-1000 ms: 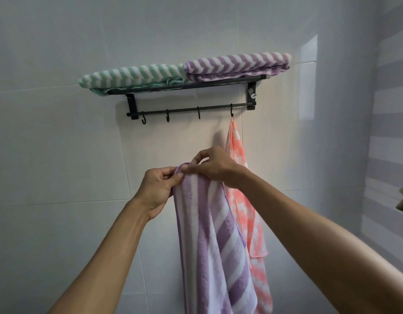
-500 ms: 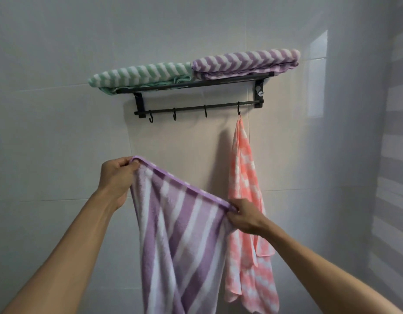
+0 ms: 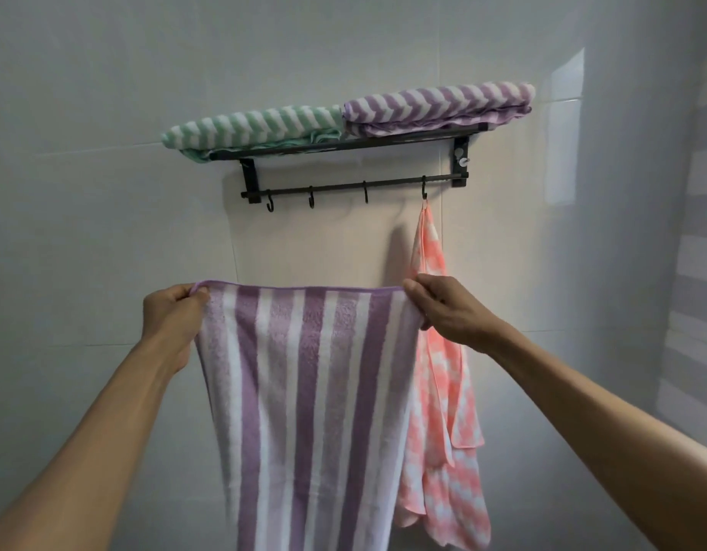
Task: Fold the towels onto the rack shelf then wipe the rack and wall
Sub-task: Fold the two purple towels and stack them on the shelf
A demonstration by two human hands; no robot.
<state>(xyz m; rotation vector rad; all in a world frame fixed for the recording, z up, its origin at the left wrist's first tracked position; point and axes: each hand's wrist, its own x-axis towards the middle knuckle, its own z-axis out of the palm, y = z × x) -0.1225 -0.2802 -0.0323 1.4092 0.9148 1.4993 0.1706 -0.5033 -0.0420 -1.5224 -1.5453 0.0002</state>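
A purple and white striped towel (image 3: 308, 411) hangs spread flat in front of me. My left hand (image 3: 172, 316) pinches its top left corner and my right hand (image 3: 443, 308) pinches its top right corner, so the top edge is stretched level. Above, the black wall rack (image 3: 343, 147) carries a folded green striped towel (image 3: 252, 127) on the left of its shelf and a folded purple striped towel (image 3: 439, 105) on the right. A pink and white towel (image 3: 443, 391) hangs from the rightmost hook, partly behind the stretched towel.
Three bare hooks (image 3: 312, 200) sit on the bar under the shelf. The tiled wall (image 3: 105, 232) runs behind everything. At the right edge a side wall with grey and white stripes (image 3: 697, 272) meets it.
My hands started together at one corner of the purple towel. They moved apart, and the right hand rose from low to level, so the towel went from bunched to spread flat.
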